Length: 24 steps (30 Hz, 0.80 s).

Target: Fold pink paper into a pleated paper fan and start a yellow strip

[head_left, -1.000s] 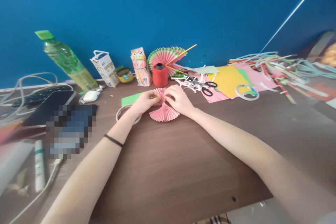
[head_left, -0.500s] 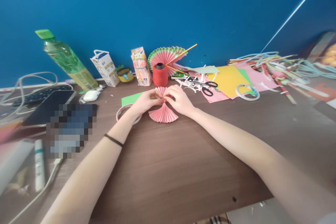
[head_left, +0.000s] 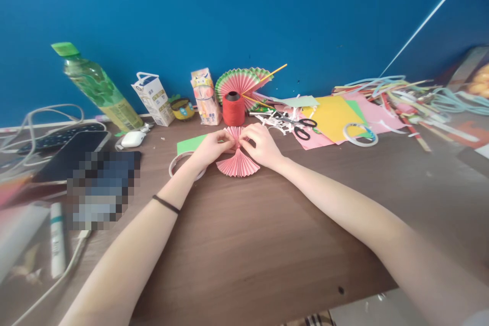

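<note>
A pink pleated paper fan (head_left: 238,165) lies on the brown table, gathered at a narrow waist and spreading out above and below it. A tiny red spot shows at the waist. My left hand (head_left: 214,148) is at the waist's left side, fingertips pinched together; whatever is between them is too small to make out. From the right, my right hand (head_left: 263,145) closes thumb and fingers on the fan's middle, hiding part of its upper half. Right behind the fan stands a spool of red thread (head_left: 234,111). A tape roll (head_left: 174,164) and green paper (head_left: 189,144) lie beside my left hand.
Scissors (head_left: 302,134) lie among white paper scraps, near yellow paper (head_left: 324,117) and another tape roll (head_left: 361,141). A green-and-pink fan (head_left: 239,81), a drink carton (head_left: 206,102) and a bottle (head_left: 97,86) stand along the blue wall. Pixelated device (head_left: 107,188) and marker (head_left: 57,239) are at left.
My left fingertips have shifted slightly left, away from my right ones. The fan's lower edge has risen a little. Everything else stays in place.
</note>
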Each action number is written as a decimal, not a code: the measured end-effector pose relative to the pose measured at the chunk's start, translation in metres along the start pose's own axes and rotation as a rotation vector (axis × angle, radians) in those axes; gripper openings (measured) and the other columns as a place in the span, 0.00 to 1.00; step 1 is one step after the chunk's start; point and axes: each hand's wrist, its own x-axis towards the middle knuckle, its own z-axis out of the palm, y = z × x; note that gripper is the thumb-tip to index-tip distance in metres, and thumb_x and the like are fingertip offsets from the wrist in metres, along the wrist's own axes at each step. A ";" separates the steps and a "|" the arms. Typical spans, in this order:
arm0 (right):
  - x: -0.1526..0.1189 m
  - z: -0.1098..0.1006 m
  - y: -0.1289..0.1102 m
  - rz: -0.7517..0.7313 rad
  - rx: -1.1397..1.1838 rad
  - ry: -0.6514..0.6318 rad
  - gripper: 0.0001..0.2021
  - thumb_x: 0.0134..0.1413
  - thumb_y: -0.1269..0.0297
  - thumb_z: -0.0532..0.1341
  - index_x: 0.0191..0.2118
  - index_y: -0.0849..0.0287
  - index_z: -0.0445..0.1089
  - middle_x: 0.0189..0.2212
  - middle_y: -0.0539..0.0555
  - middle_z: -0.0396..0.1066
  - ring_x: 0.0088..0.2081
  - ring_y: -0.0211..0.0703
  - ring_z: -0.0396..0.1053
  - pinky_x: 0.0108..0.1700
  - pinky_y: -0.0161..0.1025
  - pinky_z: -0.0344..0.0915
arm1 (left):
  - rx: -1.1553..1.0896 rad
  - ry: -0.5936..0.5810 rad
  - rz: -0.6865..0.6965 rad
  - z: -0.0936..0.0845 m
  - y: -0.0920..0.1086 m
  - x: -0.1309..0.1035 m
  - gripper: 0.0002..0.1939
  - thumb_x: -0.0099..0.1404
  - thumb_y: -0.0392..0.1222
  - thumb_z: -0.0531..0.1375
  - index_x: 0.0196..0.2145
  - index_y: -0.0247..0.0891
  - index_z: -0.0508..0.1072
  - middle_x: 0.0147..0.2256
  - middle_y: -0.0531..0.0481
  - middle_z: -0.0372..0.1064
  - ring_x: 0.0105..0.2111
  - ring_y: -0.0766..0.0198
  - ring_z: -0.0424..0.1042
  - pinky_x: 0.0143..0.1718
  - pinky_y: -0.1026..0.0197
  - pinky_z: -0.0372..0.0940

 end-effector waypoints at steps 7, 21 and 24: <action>0.000 -0.001 0.000 0.018 -0.016 -0.006 0.06 0.54 0.71 0.56 0.27 0.58 0.65 0.32 0.53 0.70 0.38 0.44 0.62 0.42 0.43 0.56 | 0.144 0.066 0.075 -0.003 -0.006 0.005 0.05 0.53 0.39 0.60 0.26 0.35 0.68 0.26 0.52 0.68 0.28 0.67 0.68 0.36 0.59 0.65; 0.001 0.002 0.006 0.085 -0.105 -0.048 0.06 0.53 0.71 0.56 0.26 0.58 0.66 0.36 0.54 0.67 0.42 0.47 0.60 0.43 0.45 0.55 | 0.406 0.192 0.143 -0.005 0.002 0.004 0.03 0.55 0.37 0.56 0.24 0.37 0.65 0.26 0.53 0.67 0.28 0.66 0.64 0.35 0.61 0.59; 0.001 0.003 0.006 0.135 -0.161 -0.056 0.06 0.53 0.71 0.55 0.27 0.59 0.66 0.36 0.56 0.66 0.42 0.48 0.60 0.43 0.45 0.55 | 0.422 0.171 0.147 -0.008 -0.003 0.007 0.04 0.55 0.39 0.56 0.25 0.37 0.66 0.26 0.53 0.66 0.28 0.66 0.63 0.35 0.60 0.59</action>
